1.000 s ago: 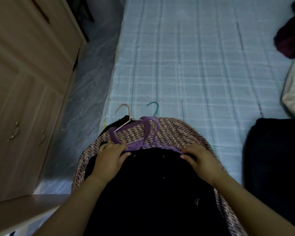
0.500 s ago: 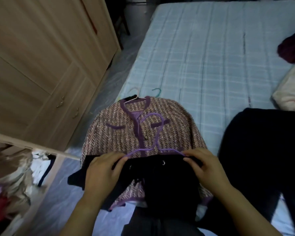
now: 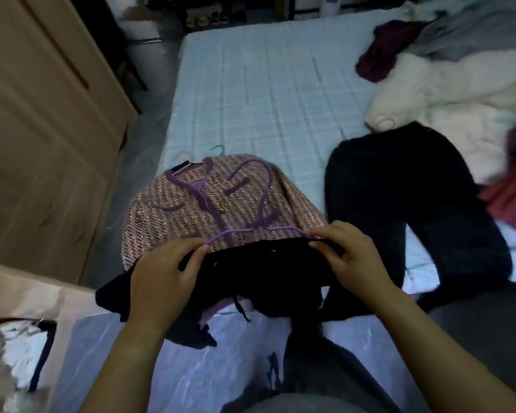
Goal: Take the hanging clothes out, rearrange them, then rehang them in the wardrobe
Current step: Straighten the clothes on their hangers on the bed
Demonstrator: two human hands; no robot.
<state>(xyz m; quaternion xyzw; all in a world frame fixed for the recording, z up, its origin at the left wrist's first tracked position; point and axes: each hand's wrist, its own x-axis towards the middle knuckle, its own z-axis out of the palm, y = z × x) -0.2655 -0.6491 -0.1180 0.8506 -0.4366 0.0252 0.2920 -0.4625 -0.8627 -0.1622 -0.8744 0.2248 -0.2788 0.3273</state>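
My left hand [image 3: 164, 278] and my right hand [image 3: 347, 257] each grip one end of a black garment [image 3: 265, 275] hung on a purple hanger [image 3: 261, 204], holding it up in front of me. Behind it a pink tweed jacket with purple trim [image 3: 191, 216] lies at the near edge of the bed [image 3: 265, 93]. Two more hanger hooks, one pale [image 3: 183, 155] and one teal [image 3: 218, 149], stick out beyond the jacket's collar.
The wooden wardrobe [image 3: 42, 129] stands on the left, with hanging clothes [image 3: 9, 359] visible at the lower left. On the bed's right side lie a dark garment [image 3: 411, 204], a white fluffy one [image 3: 447, 93], and maroon and grey clothes [image 3: 379, 55].
The black garment on its purple hanger has been lifted higher off the tweed jacket, and the view has tilted up, showing more of the bed and the clothes on its right.
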